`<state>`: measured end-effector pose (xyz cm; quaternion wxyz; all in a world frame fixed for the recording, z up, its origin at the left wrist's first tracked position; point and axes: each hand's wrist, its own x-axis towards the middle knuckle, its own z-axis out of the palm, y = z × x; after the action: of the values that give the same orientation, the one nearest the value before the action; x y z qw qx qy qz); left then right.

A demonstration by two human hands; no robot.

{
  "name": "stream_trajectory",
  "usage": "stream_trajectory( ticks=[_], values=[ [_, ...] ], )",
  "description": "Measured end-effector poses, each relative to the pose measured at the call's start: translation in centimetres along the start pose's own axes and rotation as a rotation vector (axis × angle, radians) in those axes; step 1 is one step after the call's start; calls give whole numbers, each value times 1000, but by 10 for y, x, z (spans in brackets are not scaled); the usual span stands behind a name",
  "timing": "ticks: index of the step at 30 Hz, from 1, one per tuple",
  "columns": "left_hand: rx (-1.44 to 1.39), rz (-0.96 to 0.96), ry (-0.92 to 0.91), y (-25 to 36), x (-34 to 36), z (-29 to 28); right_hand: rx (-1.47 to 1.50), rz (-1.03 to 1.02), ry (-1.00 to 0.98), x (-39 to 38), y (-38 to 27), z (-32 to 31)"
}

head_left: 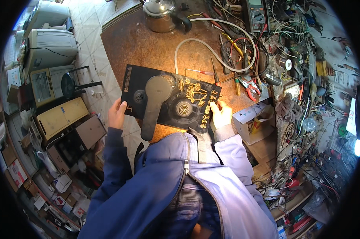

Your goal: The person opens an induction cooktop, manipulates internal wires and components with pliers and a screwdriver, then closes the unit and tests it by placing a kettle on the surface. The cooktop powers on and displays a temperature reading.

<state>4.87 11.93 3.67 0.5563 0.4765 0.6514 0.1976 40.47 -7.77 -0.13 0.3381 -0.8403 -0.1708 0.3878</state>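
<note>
A flat black tea-stove panel point(170, 113) is held above the near part of the brown workbench. It has gold flower decoration, round ringed spots and gold symbols along its right edge. Across it lies a dark grey water-dispenser arm point(153, 107) with a round head, its tail overhanging the near edge. My left hand point(117, 114) grips the panel's left edge, with the thumb on top. At the right edge my right hand point(221, 114) is closed on the corner near the symbols. A pale hose point(176, 59) emerges behind the panel and loops over the bench.
A steel kettle point(160, 18) stands at the bench's far side. To the right lie a screwdriver point(206, 73), red-handled pliers point(250, 93), tangled cables and a multimeter point(258, 16). An open cardboard box point(245, 123) sits below the bench's right edge. A black stool point(68, 85) stands on the left.
</note>
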Motion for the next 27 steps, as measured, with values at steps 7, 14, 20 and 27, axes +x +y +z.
stream_trajectory(
  ticks=[7,14,20,27],
  values=[
    [-93,73,32,0,18,12,237,-74,79,-5,17,12],
    [-117,85,68,0,10,15,441,-47,71,-12,12,14],
    [-135,91,70,-3,6,13,390,-7,57,-19,9,9],
    [-73,99,72,-8,2,11,477,26,44,-14,22,12]
  ],
)
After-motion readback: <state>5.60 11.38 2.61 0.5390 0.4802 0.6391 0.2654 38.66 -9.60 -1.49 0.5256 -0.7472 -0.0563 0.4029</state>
